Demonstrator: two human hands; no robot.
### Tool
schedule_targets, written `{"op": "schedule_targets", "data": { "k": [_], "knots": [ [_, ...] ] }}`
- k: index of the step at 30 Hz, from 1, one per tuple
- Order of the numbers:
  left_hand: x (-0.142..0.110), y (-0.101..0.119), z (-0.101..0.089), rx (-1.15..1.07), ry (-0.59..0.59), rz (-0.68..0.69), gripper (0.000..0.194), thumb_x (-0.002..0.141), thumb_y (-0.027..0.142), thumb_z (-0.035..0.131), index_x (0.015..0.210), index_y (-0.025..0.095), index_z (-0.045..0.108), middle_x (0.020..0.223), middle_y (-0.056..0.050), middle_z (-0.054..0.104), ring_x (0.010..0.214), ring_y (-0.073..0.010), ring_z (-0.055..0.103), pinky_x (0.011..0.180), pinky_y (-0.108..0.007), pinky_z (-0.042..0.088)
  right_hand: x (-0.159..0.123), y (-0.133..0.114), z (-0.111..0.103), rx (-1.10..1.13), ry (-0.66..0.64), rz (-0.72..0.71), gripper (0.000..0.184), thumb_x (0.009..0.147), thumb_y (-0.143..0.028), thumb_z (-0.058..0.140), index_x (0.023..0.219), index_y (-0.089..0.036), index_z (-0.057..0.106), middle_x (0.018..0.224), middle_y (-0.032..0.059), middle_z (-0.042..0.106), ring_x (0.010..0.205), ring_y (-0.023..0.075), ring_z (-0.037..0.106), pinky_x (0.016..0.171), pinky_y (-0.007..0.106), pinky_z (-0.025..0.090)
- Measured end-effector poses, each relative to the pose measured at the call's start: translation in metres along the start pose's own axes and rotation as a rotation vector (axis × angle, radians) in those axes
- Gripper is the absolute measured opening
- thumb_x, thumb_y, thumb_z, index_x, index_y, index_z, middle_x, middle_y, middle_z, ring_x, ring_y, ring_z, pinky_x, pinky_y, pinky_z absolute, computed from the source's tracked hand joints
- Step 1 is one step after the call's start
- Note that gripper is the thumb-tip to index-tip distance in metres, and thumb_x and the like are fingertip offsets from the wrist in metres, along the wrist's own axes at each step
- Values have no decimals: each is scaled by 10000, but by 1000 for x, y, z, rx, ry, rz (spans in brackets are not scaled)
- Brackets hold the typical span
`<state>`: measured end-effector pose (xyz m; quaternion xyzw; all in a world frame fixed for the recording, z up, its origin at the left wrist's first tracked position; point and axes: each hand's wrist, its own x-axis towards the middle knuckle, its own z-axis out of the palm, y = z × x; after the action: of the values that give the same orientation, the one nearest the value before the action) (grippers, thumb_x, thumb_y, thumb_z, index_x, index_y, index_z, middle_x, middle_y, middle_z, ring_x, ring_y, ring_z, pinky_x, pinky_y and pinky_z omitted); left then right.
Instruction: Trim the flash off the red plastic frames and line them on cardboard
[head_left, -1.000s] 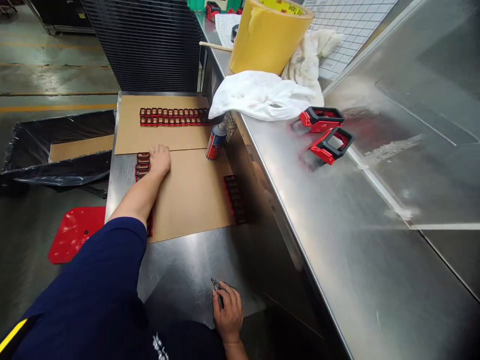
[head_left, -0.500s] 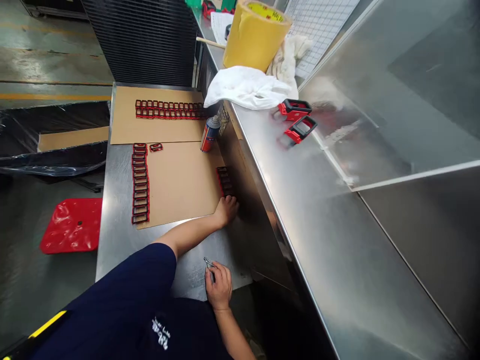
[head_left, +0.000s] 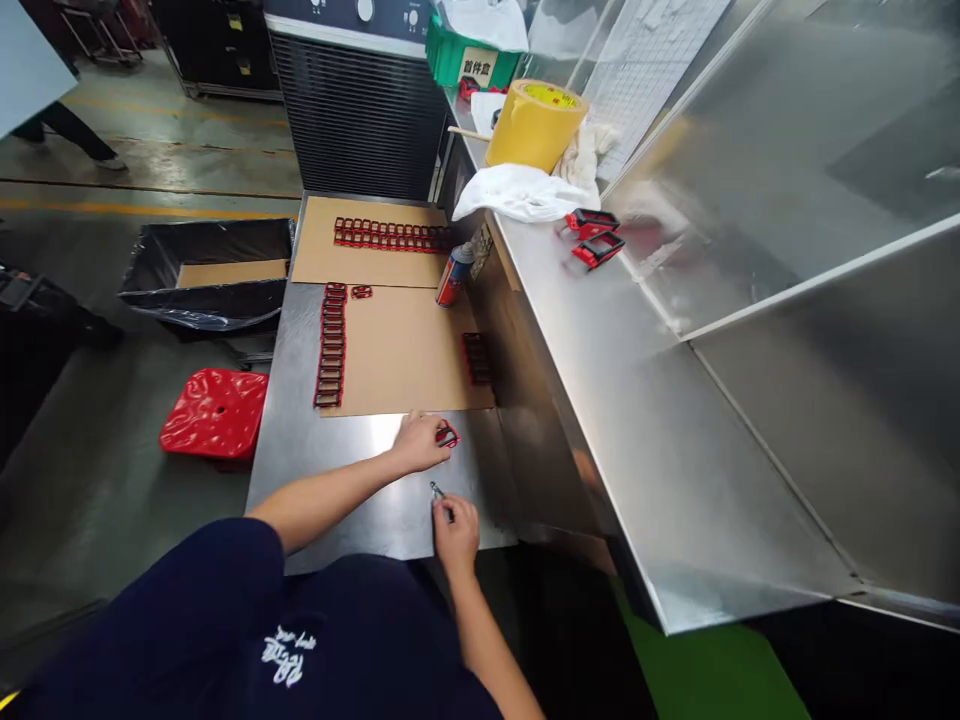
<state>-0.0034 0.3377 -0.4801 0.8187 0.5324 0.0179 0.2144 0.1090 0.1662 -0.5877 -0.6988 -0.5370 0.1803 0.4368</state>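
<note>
My left hand (head_left: 420, 443) is closed on a small red and black rectangular frame (head_left: 448, 435) above the bare metal near the cardboard's front edge. Just below it, my right hand (head_left: 456, 535) grips a small silvery tool (head_left: 436, 490) whose tip sticks out past the fingers; its exact kind is too small to make out. A short stack of similar frames (head_left: 475, 358) lies at the cardboard's right edge. Along the left edge runs a column of them (head_left: 330, 350), with a single frame (head_left: 361, 292) beside its top end. Two joined rows (head_left: 390, 236) lie farther back.
Cardboard sheets (head_left: 405, 350) cover much of the metal table (head_left: 289, 440). A spray can (head_left: 454, 275) stands by the raised metal shelf (head_left: 600, 400), which bears a yellow tape roll (head_left: 536, 128), white cloth (head_left: 517, 192) and two frames (head_left: 596, 250). Left are a red stool (head_left: 214, 412) and black-lined bin (head_left: 210, 300).
My left hand has moved from the right-hand stack toward me and left, now with a frame in its fingers. My right hand still grips the tool. The head view has shifted.
</note>
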Motion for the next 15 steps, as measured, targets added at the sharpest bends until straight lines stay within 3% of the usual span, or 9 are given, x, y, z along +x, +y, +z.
{"op": "schedule_targets", "data": {
  "k": [3, 5, 10, 15],
  "knots": [
    [-73, -35, -4, 11, -3, -151, 412, 880, 375, 673, 1242, 185, 617, 1084, -70, 692, 1052, -224, 614, 926, -329, 508, 1, 5, -3, 96, -25, 166, 593, 951, -680, 495, 794, -147, 701, 838, 109, 698, 686, 201, 619, 649, 306, 500],
    [-104, -48, -1, 42, -16, -230, 402, 901, 341, 638, 1265, 174, 604, 1134, -96, 675, 1090, -247, 597, 955, -352, 496, 1, 11, -3, 136, -45, 260, 595, 897, -706, 550, 788, -140, 700, 888, 117, 701, 683, 186, 613, 660, 298, 507],
    [-122, -54, 12, 90, -52, -295, 411, 918, 368, 624, 1279, 173, 602, 1216, -148, 633, 1195, -316, 546, 1010, -434, 473, 9, 14, 0, 145, -26, 391, 548, 839, -678, 636, 799, -135, 696, 962, 132, 694, 701, 171, 595, 722, 309, 508],
    [-138, -57, -7, 108, -87, -252, 590, 891, 400, 645, 1414, 173, 493, 1337, -167, 574, 1186, -333, 578, 1017, -469, 484, 15, 5, -2, 162, -7, 448, 460, 837, -592, 698, 767, -138, 685, 997, 128, 689, 753, 171, 605, 756, 309, 511]
  ]
}}
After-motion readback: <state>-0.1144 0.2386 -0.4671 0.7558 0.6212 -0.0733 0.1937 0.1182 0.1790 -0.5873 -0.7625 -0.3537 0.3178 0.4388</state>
